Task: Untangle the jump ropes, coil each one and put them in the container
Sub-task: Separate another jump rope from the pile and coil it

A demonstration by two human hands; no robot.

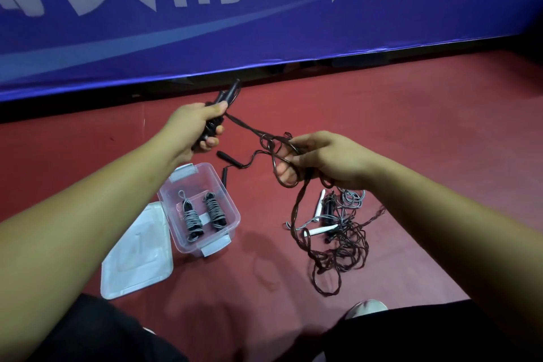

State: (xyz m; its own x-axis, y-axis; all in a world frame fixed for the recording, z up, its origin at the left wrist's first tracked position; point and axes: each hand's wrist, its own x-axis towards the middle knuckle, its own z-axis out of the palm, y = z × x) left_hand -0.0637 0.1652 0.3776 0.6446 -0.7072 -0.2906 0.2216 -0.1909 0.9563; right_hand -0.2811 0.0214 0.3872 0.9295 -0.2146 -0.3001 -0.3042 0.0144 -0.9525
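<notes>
Floor: red, with a blue banner along its far edge.
Left grip: clamped around my pair of black handles, held above the floor.
Right grip: my fingers curl through loops of dark rope, which hangs into the tangle on the floor.
Container: open below my left grip, two coiled ropes inside, lid touching its side.

A dark red floor spreads from 3 through 6 to 9 o'clock. At 12 o'clock a blue banner with large white characters borders it.
</notes>
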